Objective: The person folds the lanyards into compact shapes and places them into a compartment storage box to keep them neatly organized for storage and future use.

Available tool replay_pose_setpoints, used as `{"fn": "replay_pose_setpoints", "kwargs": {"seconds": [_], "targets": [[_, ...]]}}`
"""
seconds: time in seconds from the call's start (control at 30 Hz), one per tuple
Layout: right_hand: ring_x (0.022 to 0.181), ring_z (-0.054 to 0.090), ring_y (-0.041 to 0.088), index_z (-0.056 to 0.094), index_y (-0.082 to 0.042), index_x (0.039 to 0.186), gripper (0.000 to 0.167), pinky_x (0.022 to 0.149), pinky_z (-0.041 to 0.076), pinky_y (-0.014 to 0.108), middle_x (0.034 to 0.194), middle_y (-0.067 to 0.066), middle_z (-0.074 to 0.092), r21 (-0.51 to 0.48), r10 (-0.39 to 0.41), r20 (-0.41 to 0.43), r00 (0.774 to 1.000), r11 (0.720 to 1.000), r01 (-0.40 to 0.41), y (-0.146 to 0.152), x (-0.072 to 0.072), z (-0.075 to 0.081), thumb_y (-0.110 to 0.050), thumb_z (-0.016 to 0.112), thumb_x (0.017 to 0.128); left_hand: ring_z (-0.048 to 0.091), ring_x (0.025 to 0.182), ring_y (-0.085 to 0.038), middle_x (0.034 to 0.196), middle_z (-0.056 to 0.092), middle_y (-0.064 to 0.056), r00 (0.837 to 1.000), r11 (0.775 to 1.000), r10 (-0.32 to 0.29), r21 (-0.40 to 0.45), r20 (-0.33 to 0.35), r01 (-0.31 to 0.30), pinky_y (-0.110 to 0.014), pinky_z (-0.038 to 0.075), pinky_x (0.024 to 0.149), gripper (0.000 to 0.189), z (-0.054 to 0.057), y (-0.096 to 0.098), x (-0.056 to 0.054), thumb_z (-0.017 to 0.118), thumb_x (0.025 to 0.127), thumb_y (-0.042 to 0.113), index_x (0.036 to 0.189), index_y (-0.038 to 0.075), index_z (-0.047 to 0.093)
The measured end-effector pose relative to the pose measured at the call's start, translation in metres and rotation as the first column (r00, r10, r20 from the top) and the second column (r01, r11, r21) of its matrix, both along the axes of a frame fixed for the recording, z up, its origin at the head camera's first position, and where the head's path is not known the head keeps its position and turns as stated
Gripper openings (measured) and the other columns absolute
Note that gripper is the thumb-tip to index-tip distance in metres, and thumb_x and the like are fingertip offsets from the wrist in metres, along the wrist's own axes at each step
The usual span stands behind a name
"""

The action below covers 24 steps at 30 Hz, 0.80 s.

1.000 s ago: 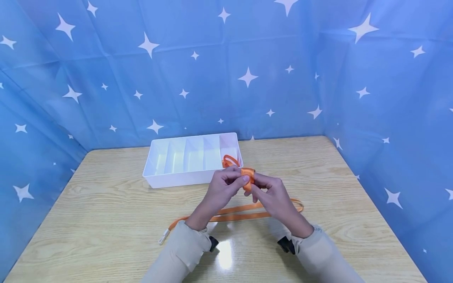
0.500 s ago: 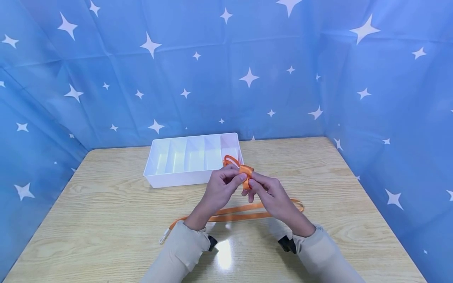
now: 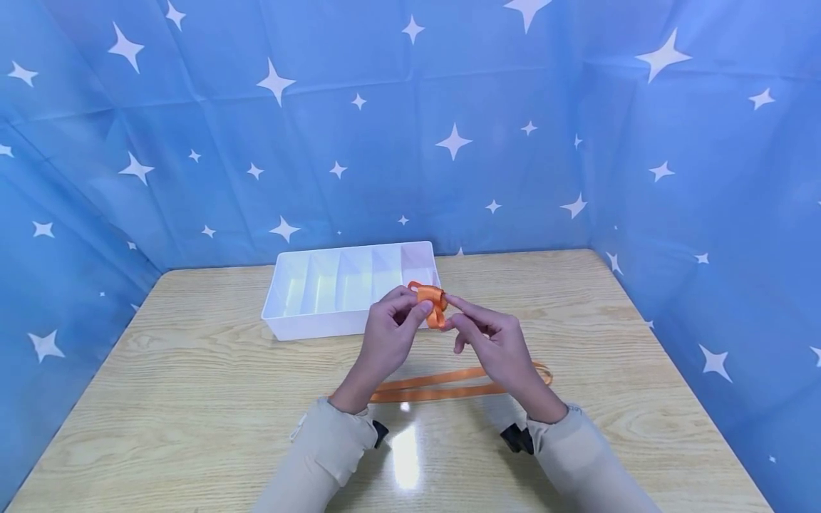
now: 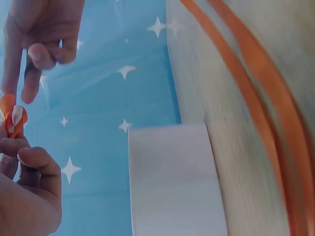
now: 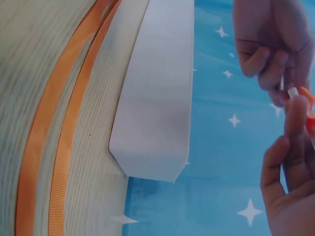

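My left hand (image 3: 388, 328) pinches a folded orange lanyard (image 3: 430, 295) between thumb and fingers, held up in front of the box's right end. Beside it, my right hand (image 3: 492, 340) reaches in with a straight index finger touching the bundle; the thumb is close below. A small white end piece (image 4: 17, 114) sticks out of the bundle in the left wrist view. Under the wrists, a second orange lanyard (image 3: 442, 393) lies stretched along the table in a long loop. Its left end is mostly hidden by the left sleeve.
A white divided box (image 3: 333, 322) stands at the back of the wooden table (image 3: 160, 385). An orange loop (image 3: 413, 286) shows at its rightmost compartment, partly behind the held bundle. A blue curtain (image 3: 359, 128) with white stars hangs behind and at the sides.
Both hands have shifted left with the bundle. The right thumb and fingers have drawn back from gripping it, and the index finger has straightened against its side.
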State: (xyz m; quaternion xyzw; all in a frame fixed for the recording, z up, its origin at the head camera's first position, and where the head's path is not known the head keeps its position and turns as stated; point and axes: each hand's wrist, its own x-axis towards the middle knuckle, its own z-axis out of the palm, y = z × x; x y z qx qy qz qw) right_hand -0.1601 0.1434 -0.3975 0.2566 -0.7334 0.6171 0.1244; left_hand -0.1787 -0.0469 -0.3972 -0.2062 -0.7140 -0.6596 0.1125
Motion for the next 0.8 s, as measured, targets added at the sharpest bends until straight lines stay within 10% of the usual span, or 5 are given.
{"fn": "replay_pose_setpoints", "kwargs": {"seconds": [0.23, 0.47, 0.8], "targets": [[0.106, 0.063, 0.023, 0.056, -0.009, 0.141, 0.048, 0.087, 0.05, 0.023, 0.121, 0.012, 0.065, 0.015, -0.087, 0.009, 0.996, 0.996, 0.087, -0.003, -0.009, -0.001, 0.002, 0.063, 0.095, 0.041, 0.063, -0.022, 0.081, 0.054, -0.009, 0.989, 0.987, 0.148, -0.057, 0.006, -0.147, -0.022, 0.03, 0.055, 0.015, 0.006, -0.012, -0.011, 0.07, 0.093, 0.01, 0.089, -0.004, 0.074], [0.125, 0.053, 0.032, 0.051, 0.005, 0.14, 0.047, 0.099, 0.048, 0.038, 0.135, 0.02, 0.056, 0.031, -0.141, 0.063, 0.988, 0.99, 0.139, -0.011, -0.015, 0.004, 0.003, 0.063, 0.094, 0.045, 0.066, -0.023, 0.08, 0.054, -0.008, 0.966, 0.951, 0.252, -0.17, -0.052, -0.257, -0.021, 0.036, 0.056, 0.018, 0.021, -0.022, -0.013, 0.069, 0.094, 0.012, 0.09, -0.005, 0.075], [0.133, 0.05, 0.029, 0.05, 0.004, 0.141, 0.049, 0.107, 0.04, 0.05, 0.143, 0.018, 0.053, -0.021, -0.151, 0.177, 0.973, 0.987, 0.157, -0.01, -0.043, -0.022, -0.01, 0.066, 0.096, 0.05, 0.063, -0.018, 0.079, 0.056, -0.006, 0.91, 0.821, 0.355, -0.393, -0.215, -0.413, -0.029, 0.044, 0.058, 0.024, -0.002, -0.036, -0.038, 0.07, 0.094, 0.02, 0.082, -0.001, 0.074]]}}
